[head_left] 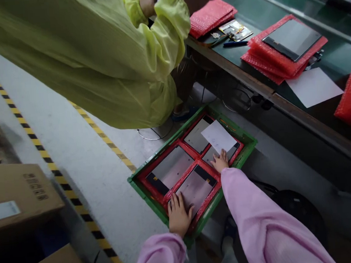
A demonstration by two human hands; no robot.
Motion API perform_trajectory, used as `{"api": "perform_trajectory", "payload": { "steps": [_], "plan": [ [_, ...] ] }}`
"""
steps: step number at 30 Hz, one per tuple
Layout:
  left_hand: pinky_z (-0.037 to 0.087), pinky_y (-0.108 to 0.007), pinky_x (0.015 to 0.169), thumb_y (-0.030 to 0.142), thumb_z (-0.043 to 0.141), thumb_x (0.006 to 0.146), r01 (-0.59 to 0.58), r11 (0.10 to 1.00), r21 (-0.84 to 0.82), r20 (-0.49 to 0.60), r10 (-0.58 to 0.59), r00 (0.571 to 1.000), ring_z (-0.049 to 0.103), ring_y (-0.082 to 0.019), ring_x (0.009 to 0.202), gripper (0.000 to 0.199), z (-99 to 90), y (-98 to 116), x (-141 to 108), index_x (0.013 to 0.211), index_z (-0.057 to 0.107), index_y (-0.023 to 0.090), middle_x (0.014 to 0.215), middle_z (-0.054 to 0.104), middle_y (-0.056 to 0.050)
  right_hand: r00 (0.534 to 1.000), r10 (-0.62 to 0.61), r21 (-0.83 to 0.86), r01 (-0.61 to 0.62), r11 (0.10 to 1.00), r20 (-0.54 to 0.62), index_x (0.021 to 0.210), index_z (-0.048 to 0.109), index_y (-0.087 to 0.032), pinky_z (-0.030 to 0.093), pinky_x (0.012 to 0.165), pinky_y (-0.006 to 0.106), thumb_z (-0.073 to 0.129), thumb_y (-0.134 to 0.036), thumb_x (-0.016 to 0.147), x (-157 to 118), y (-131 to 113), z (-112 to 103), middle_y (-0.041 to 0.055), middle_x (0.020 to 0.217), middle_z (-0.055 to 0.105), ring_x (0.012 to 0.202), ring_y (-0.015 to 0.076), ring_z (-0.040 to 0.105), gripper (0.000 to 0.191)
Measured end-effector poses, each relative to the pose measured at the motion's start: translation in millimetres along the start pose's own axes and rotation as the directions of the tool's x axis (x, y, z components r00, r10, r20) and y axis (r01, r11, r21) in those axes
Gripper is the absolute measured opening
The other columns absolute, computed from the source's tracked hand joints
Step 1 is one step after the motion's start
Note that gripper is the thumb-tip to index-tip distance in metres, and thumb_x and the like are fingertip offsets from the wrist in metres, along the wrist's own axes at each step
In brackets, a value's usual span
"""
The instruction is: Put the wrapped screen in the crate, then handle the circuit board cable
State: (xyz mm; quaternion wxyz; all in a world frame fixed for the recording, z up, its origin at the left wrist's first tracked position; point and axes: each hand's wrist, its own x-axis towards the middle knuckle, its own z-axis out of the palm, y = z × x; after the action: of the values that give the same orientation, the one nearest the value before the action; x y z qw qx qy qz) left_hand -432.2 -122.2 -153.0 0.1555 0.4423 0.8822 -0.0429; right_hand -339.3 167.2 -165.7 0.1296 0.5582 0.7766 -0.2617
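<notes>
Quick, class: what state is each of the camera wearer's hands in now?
Left hand: open, spread on the nearest panel.
Right hand: open, at the nearer white sheet.

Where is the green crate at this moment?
In the head view, the green crate is slightly right of lower centre, lower than the green workbench; the left hand and right hand reach into it.

Inside the green crate (pixel 246 147): flat panels (pixel 170 168) on red bubble wrap (pixel 200 160). Left hand (pixel 179 216) contacts the crate's nearest panel; right hand (pixel 220 161), a white sheet's (pixel 217 134) edge.
</notes>
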Motion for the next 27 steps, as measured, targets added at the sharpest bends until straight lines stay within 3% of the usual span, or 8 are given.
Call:
{"api": "perform_trajectory", "payload": {
  "steps": [3, 6, 10, 13, 15, 18, 22, 27],
  "plan": [
    [0.033, -0.049, 0.109, 0.047, 0.055, 0.084, -0.003, 1.000, -0.014, 0.033, 0.004, 0.999, 0.038, -0.038, 0.136, 0.076, -2.5, 0, -1, 0.143, 0.040, 0.002, 0.149, 0.038, -0.027, 0.999, 0.015, 0.042, -0.014, 0.999, -0.031, 0.137, 0.049, -0.017, 0.018, 0.114, 0.051, 0.061, -0.037, 0.088, 13, 6, -5, 0.0161, 0.155, 0.030, 0.144, 0.0319, 0.022, 0.054],
    [0.035, -0.047, 0.107, 0.046, 0.057, 0.083, 0.008, 0.999, -0.034, 0.066, -0.005, 0.998, 0.036, -0.036, 0.138, 0.077, -5.4, 0, -3, 0.145, 0.038, 0.004, 0.151, 0.035, -0.025, 0.991, 0.044, 0.094, -0.032, 0.995, -0.128, 0.131, 0.052, -0.013, 0.030, 0.109, 0.054, 0.055, -0.031, 0.093, 8, 8, -12, 0.0157, 0.146, 0.044, 0.135, 0.0304, 0.039, 0.042],
    [0.036, -0.047, 0.107, 0.044, 0.057, 0.083, 0.021, 0.997, -0.073, 0.106, -0.014, 0.994, 0.033, -0.037, 0.139, 0.076, -8.5, 2, -4, 0.145, 0.037, 0.005, 0.152, 0.033, -0.025, 0.967, -0.007, 0.174, 0.052, 0.983, -0.253, 0.125, 0.057, -0.009, 0.041, 0.103, 0.044, 0.043, -0.017, 0.095, -17, 2, -26, 0.0153, 0.128, 0.060, 0.120, 0.0236, 0.055, 0.034],
    [0.034, -0.047, 0.108, 0.042, 0.057, 0.083, 0.028, 0.995, -0.091, 0.119, -0.017, 0.993, 0.031, -0.038, 0.140, 0.076, -10.2, 3, -4, 0.146, 0.036, 0.004, 0.152, 0.031, -0.026, 0.945, -0.069, 0.212, 0.142, 0.967, -0.320, 0.124, 0.059, -0.005, 0.045, 0.098, 0.036, 0.026, -0.005, 0.087, -45, -9, -35, 0.0169, 0.122, 0.065, 0.114, 0.0215, 0.059, 0.050],
    [0.034, -0.047, 0.108, 0.043, 0.057, 0.084, 0.029, 0.995, -0.097, 0.122, -0.018, 0.992, 0.030, -0.038, 0.140, 0.076, -10.8, 3, -4, 0.146, 0.035, 0.004, 0.153, 0.030, -0.026, 0.932, -0.122, 0.215, 0.203, 0.955, -0.341, 0.124, 0.059, -0.005, 0.048, 0.092, 0.033, 0.026, -0.007, 0.083, -63, -19, -43, 0.0164, 0.117, 0.068, 0.107, 0.0216, 0.062, 0.053],
    [0.035, -0.046, 0.107, 0.043, 0.055, 0.086, 0.024, 0.995, -0.100, 0.121, -0.012, 0.993, 0.030, -0.038, 0.140, 0.075, -10.7, 3, -5, 0.146, 0.034, 0.003, 0.153, 0.030, -0.027, 0.919, -0.214, 0.179, 0.284, 0.942, -0.331, 0.116, 0.064, -0.010, 0.049, 0.086, 0.030, 0.036, -0.017, 0.086, -88, -35, -59, 0.0131, 0.108, 0.071, 0.095, 0.0210, 0.065, 0.042],
    [0.035, -0.047, 0.107, 0.043, 0.054, 0.087, 0.016, 0.995, -0.103, 0.109, -0.005, 0.994, 0.031, -0.039, 0.140, 0.073, -8.8, 3, -5, 0.145, 0.035, 0.003, 0.152, 0.031, -0.027, 0.907, -0.341, 0.076, 0.369, 0.926, -0.246, 0.083, 0.067, -0.018, 0.045, 0.078, 0.030, 0.045, -0.029, 0.089, -112, -56, -85, 0.0098, 0.088, 0.070, 0.087, 0.0223, 0.064, 0.025],
    [0.036, -0.048, 0.106, 0.043, 0.055, 0.086, 0.018, 0.993, -0.116, 0.085, -0.008, 0.996, 0.032, -0.038, 0.139, 0.072, -6.8, 2, -6, 0.145, 0.037, 0.005, 0.152, 0.032, -0.026, 0.900, -0.430, 0.029, 0.432, 0.901, -0.071, 0.072, 0.064, -0.019, 0.044, 0.070, 0.029, 0.063, -0.020, 0.074, -108, -79, -88, 0.0078, 0.077, 0.070, 0.076, 0.0222, 0.064, 0.002]
  ]
}}
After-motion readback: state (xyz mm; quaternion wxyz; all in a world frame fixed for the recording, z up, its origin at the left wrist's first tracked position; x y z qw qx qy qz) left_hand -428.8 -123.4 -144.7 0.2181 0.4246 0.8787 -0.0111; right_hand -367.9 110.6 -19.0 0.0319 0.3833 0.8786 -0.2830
